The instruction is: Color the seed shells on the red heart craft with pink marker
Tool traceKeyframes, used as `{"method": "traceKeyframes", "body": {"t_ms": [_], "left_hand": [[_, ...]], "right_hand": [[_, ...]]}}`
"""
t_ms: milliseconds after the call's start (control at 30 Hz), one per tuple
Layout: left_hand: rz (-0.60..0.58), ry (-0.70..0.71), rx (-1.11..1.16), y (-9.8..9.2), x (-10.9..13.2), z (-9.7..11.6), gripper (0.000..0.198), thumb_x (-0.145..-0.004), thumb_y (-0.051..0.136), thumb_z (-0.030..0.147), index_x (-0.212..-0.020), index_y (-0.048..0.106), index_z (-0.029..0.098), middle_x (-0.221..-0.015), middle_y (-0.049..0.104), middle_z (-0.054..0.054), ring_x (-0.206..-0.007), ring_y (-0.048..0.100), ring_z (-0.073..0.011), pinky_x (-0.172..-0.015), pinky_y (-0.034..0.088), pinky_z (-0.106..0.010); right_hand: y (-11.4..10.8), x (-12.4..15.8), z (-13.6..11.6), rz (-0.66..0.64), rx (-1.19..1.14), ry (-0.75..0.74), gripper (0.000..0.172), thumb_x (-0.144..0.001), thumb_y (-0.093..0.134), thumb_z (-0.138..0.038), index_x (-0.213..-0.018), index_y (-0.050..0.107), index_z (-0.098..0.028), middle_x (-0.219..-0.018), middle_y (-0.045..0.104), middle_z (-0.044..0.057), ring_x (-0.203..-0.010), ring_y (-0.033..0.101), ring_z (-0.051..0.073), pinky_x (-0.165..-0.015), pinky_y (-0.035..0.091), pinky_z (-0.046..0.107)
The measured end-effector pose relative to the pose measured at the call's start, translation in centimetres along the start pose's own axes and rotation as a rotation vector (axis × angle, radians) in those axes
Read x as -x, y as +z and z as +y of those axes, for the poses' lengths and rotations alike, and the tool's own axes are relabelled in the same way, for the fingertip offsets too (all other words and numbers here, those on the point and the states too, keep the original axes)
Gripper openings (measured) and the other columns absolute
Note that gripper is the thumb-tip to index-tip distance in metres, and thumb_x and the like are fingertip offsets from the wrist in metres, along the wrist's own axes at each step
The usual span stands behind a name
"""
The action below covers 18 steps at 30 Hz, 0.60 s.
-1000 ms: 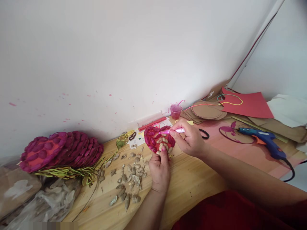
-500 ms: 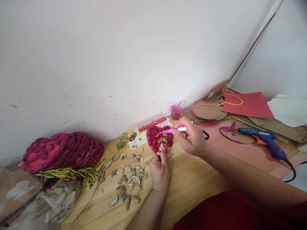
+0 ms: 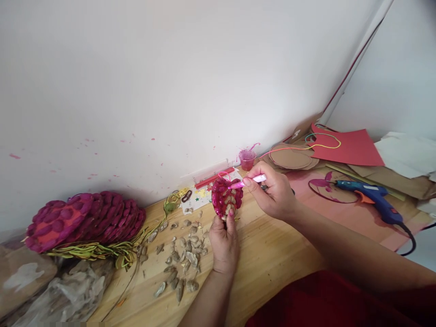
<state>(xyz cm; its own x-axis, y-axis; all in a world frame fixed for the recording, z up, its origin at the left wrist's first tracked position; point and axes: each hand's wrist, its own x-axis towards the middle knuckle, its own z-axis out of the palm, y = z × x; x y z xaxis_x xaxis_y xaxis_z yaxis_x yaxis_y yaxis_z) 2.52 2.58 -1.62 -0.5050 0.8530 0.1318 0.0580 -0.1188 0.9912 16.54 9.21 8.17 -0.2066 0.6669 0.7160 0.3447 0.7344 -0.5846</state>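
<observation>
My left hand (image 3: 224,238) grips the lower edge of a round craft disc (image 3: 220,195) covered with peanut shells, thumb on its front. Many of the shells on it are wet magenta; a few down the middle are bare tan. Between the fingers of my right hand (image 3: 274,190) is a white-handled paintbrush (image 3: 254,180), its pink tip touching the upper part of the disc. Loose peanut shells (image 3: 190,259) lie scattered on the wooden table to the left of my left hand. Behind the disc stands a small plastic cup of pink paint (image 3: 247,159).
At the left, magenta-shelled discs (image 3: 85,218) lean in a row above green-yellow cords (image 3: 95,250) and a plastic bag (image 3: 68,290). To the right lie cardboard circles (image 3: 293,156), red paper (image 3: 347,145) and a blue glue gun (image 3: 374,197) with its cable. A white wall (image 3: 170,91) closes the back.
The disc has turned slightly edgeways in my left hand, and the brush tip remains against its upper part. The whole view has shifted a little.
</observation>
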Motion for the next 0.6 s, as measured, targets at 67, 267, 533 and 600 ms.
{"method": "traceKeyframes", "body": {"t_ms": [67,267,533,600], "left_hand": [[-0.048,0.033,-0.050,-0.16,0.00,-0.08,0.030,-0.091,0.066,0.046,-0.097,0.077,0.019,-0.094,0.079,-0.010,-0.086,0.069,-0.0216,-0.089,0.049,-0.032],[-0.073,0.060,-0.115,-0.46,-0.02,-0.54,0.032,-0.094,0.063,0.047,-0.102,0.076,0.019,-0.095,0.078,-0.010,-0.087,0.068,-0.0215,-0.089,0.049,-0.031],[-0.096,0.074,-0.157,-0.61,-0.07,-0.21,0.032,-0.094,0.063,0.045,-0.106,0.077,0.019,-0.096,0.078,-0.010,-0.087,0.068,-0.0213,-0.086,0.049,-0.030],[-0.100,0.082,-0.179,-0.72,-0.11,-0.37,0.031,-0.094,0.063,0.045,-0.103,0.077,0.019,-0.093,0.077,-0.009,-0.085,0.067,-0.0213,-0.085,0.049,-0.030]], "right_hand": [[0.05,0.03,-0.04,-0.009,-0.067,0.050,0.013,-0.096,0.060,-0.028,-0.087,0.052,-0.023,-0.066,0.060,-0.003,-0.056,0.050,0.012,-0.055,0.037,0.026],[0.13,-0.02,0.65,-0.033,-0.094,0.173,0.018,-0.096,0.062,-0.034,-0.087,0.053,-0.023,-0.060,0.055,-0.004,-0.052,0.045,0.012,-0.052,0.034,0.027],[-0.02,-0.27,0.24,-0.060,-0.157,0.226,0.019,-0.097,0.058,-0.035,-0.085,0.050,-0.023,-0.063,0.055,-0.004,-0.052,0.045,0.011,-0.050,0.034,0.026],[-0.03,-0.47,0.23,-0.078,-0.233,0.262,0.020,-0.098,0.056,-0.035,-0.084,0.047,-0.023,-0.061,0.054,-0.005,-0.050,0.043,0.011,-0.047,0.034,0.025]]}}
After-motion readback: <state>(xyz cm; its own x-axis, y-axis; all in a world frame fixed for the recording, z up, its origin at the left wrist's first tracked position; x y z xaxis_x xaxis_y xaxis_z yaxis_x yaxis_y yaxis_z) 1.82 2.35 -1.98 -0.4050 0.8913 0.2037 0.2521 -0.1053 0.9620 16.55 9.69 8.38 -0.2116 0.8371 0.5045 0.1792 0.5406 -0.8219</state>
